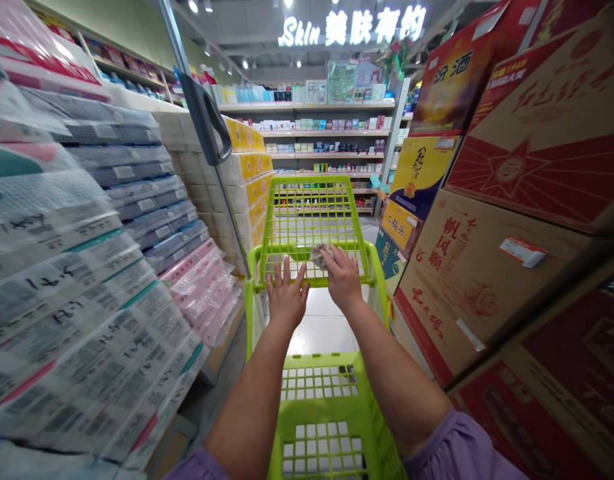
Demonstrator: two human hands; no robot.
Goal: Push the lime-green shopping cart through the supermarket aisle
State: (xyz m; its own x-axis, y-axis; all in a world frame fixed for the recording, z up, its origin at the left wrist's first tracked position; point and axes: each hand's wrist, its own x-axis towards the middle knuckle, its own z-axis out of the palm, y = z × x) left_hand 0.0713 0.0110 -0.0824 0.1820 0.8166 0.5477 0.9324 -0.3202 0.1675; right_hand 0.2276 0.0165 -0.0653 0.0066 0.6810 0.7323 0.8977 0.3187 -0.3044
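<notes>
Crumpled cloth (317,256) against green grid panel (311,180), no clear long axis, bunched at left side of right hand (343,272), fingers together over it; left hand (287,293), fingers spread on the panel's lower part, is farther off.

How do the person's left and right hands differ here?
The right hand holds a crumpled cloth; the left hand holds nothing. The left hand's fingers are spread, while the right hand's lie closer together. Both are at the green cart's mesh panel.
</notes>
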